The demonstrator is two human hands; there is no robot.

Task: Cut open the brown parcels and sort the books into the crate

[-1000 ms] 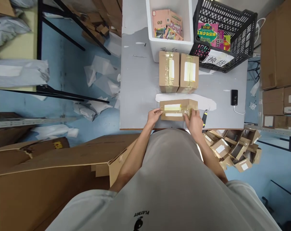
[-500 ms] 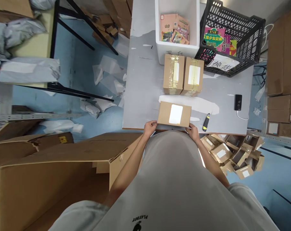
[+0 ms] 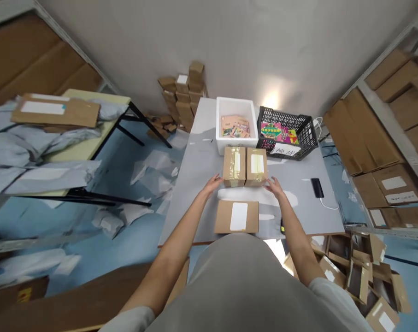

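Note:
Two brown cardboard boxes stand side by side on the grey table (image 3: 195, 189): a left box (image 3: 234, 166) with shiny tape and a right box (image 3: 256, 166) with a white label. My left hand (image 3: 212, 184) reaches beside the left box, fingers stretched out and holding nothing. On the other side, my right hand (image 3: 273, 186) is by the lower right corner of the right box, its fingers apart; whether it touches is unclear. Closer to my body lies a flat cardboard box (image 3: 226, 216) with a white label. A utility knife (image 3: 282, 226) is mostly hidden behind my right forearm.
Behind the boxes are a white foam bin (image 3: 220, 138) with printed packs and a black crate (image 3: 303, 150) with colourful packs. A phone (image 3: 317, 188) on a cable lies at right. Discarded cartons (image 3: 361, 267) crowd the floor at right; a parcel-laden table (image 3: 80, 147) is at left.
Both hands have left the flat box's sides and moved forward to either side of the two taped boxes. The view has tilted up, showing more wall.

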